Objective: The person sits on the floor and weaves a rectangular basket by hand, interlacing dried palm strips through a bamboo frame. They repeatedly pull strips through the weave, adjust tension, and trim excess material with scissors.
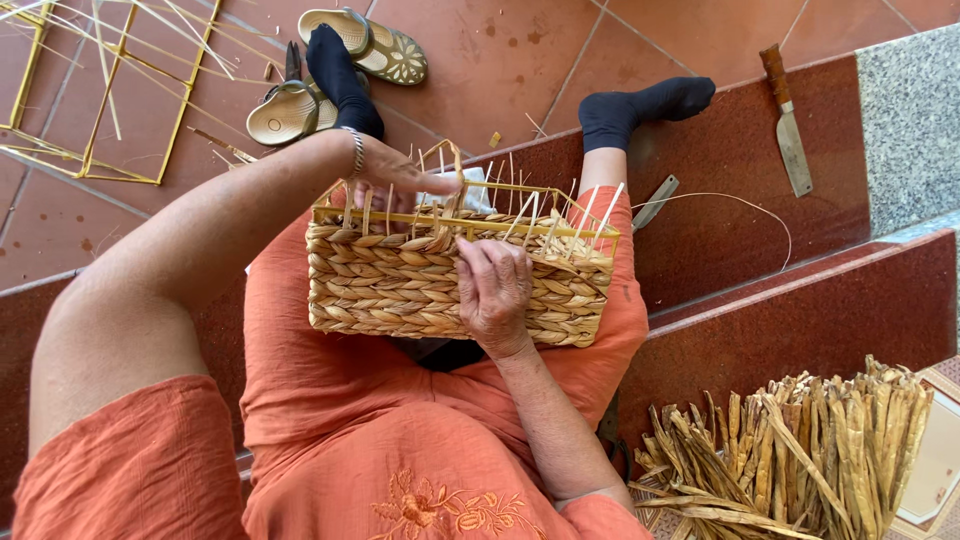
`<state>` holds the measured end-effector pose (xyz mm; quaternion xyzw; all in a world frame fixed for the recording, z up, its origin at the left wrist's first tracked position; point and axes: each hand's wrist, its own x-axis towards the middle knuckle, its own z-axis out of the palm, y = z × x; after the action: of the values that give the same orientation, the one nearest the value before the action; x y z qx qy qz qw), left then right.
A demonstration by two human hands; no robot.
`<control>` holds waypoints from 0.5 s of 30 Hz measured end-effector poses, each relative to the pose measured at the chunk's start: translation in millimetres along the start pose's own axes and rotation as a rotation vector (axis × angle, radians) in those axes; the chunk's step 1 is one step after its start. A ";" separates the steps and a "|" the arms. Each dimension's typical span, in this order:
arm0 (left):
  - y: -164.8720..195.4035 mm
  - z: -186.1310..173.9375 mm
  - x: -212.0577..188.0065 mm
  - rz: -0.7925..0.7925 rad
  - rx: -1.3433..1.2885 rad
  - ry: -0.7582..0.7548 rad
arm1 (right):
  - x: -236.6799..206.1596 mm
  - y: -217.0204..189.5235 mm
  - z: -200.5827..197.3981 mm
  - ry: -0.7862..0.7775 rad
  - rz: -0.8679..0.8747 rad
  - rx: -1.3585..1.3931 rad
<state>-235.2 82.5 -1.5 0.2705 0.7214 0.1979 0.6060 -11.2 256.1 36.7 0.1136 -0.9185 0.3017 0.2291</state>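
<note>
a half-woven rectangular basket [440, 285] rests on the person's lap, on the orange skirt [330, 400], its woven side turned up toward the camera and loose pale strips sticking out along its far rim. the left hand [405, 180] reaches over the far rim from the left, a bangle [357, 150] on its wrist; its fingers [435, 183] curl down onto the rim and the upright strips there, though what exactly they pinch cannot be told. the right hand [495, 290] lies on the woven side near the basket's middle, fingers [478, 262] bent and pressed against the plaited strands close to the top edge, gripping the weave rather than lying slack.

both feet in black socks [640, 105] rest on the red tiled floor [500, 60] beyond the basket. a pair of sandals [370, 45] lies at the far left, beside a yellow wire frame [110, 110]. a cleaver [788, 125] with a wooden handle lies on the dark red step [720, 230] at the far right, well apart from the hands, and a smaller blade [655, 203] lies just beside the right knee. a bundle of dried weaving strips [800, 450] sits at the near right.
</note>
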 end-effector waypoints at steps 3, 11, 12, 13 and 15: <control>15.0 10.0 11.3 -0.068 -0.246 -0.145 | 1.2 -2.6 -3.4 0.053 0.002 0.095; 39.8 21.6 55.4 -0.020 -0.156 0.113 | 10.7 -7.9 -9.9 0.037 -0.020 0.053; 43.6 21.9 58.0 -0.053 -0.140 0.099 | 10.6 -7.7 -10.3 0.041 -0.031 0.051; 47.5 22.6 60.2 -0.085 -0.126 0.085 | 10.3 -7.3 -10.3 0.043 -0.042 0.049; 54.9 27.2 65.4 -0.121 -0.083 0.080 | 8.5 -6.6 -10.6 0.046 -0.049 0.057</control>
<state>-208.1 165.1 -23.1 0.1927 0.7513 0.2013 0.5983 -12.6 256.6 51.7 0.1354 -0.9009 0.3248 0.2539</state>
